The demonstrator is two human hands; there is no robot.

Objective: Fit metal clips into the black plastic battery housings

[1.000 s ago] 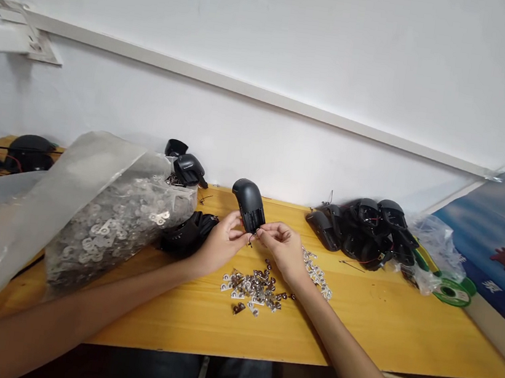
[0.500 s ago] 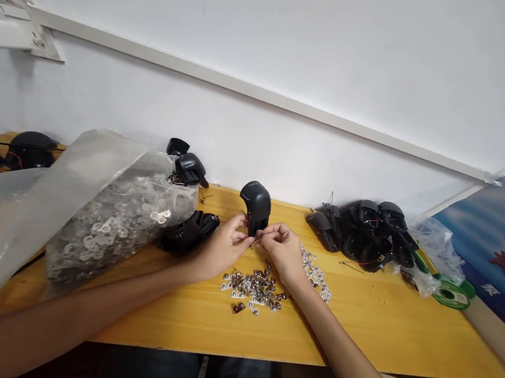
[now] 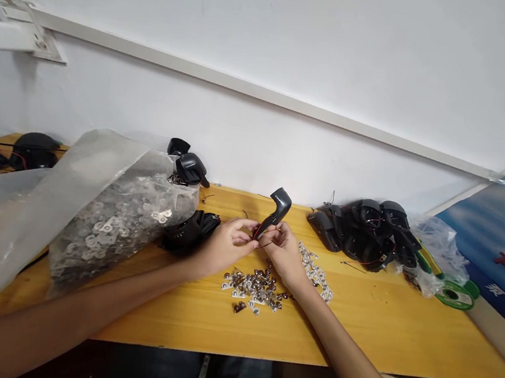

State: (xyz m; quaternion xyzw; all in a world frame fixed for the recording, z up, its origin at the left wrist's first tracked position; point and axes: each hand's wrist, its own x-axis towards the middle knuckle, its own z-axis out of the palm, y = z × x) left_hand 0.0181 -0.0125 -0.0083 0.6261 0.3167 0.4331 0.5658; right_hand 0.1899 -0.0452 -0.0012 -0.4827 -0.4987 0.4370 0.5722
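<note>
A black plastic handheld housing is being held up clear of the table, tilted with its head high to the right and its narrow end dropping between the two hands. A fine red wire shows at that narrow end, and the tilt appears to keep the end turned in toward the fingertips, where small work can be done. The left hand is curled almost shut around the lower end, while the right hand is closed to a fingertip pinch from the other side; how the grip is shared cannot be told, as the fingers partly hide it. Directly below the hands, a scatter of small metal tabs is laid within easy reach, with a looser line of them just to the right. Left of the hands, another black housing is lying against a clear bag of metal tabs. Further right, a heap of black housings is gathered near a green-rimmed spool of solder wire
</note>
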